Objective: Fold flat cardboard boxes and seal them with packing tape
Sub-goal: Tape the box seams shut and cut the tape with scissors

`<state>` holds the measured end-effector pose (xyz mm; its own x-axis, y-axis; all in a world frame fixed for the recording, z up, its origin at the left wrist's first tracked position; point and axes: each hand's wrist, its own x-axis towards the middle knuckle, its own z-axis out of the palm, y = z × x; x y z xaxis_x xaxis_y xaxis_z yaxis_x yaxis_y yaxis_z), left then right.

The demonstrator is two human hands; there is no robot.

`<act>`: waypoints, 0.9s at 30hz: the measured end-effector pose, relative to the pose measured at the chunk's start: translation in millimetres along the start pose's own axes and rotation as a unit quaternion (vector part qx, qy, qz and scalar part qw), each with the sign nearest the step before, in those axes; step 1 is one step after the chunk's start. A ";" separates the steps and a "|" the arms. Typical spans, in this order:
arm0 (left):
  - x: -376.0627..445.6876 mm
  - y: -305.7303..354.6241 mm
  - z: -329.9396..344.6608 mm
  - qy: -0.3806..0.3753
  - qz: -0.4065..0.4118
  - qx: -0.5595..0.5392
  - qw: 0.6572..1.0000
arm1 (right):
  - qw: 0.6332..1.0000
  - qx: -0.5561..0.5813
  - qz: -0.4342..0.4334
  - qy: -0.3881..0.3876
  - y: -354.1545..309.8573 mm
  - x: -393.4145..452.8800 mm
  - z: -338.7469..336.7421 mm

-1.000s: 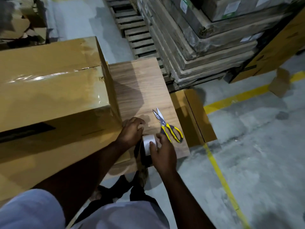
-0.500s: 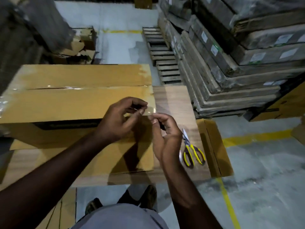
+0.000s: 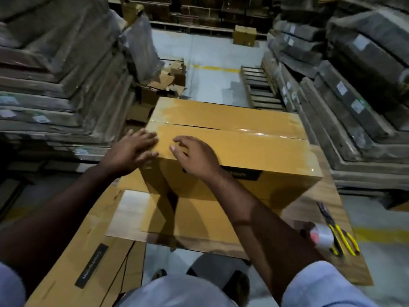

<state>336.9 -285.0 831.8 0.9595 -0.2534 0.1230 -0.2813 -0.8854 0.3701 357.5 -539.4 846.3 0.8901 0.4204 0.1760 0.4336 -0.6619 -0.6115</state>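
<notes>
Atop the wooden board [image 3: 327, 196], both hands (left hand [image 3: 130, 151], right hand [image 3: 194, 157]) flat on the box [image 3: 232, 149], fingers loose.

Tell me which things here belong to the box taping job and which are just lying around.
In the job: cardboard box, left hand and right hand pressing its top, tape roll, scissors.
Lying about: scrap cardboard, wooden pallet, wrapped stacks.

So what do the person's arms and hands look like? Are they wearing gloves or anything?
No gloves. The left hand and the right hand are bare, and no rings or watch show. Both forearms are bare too. Short pale blue sleeves cover the upper arms: the left sleeve and the right sleeve. The nails look short.
</notes>
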 end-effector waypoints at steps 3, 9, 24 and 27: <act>-7.4 -39.7 5.1 -0.036 0.072 0.013 0.997 | 0.995 -0.101 -0.016 -0.015 8.8 -2.2 18.0; -10.8 -51.0 24.2 0.011 0.113 0.018 0.993 | 0.990 -0.134 -0.025 0.039 17.0 -16.0 24.8; -9.7 -63.0 14.9 -0.007 0.168 0.011 0.986 | 0.984 -0.177 -0.036 -0.006 -25.4 -4.9 47.3; 13.0 -44.2 -3.8 0.039 0.197 0.007 0.980 | 0.990 -0.138 -0.015 0.000 -29.3 17.6 36.8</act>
<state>361.7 -247.7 820.6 0.7720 -0.5468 0.3242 -0.6291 -0.7302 0.2665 355.3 -489.8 838.9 0.8763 0.4423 0.1911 0.4817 -0.7936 -0.3716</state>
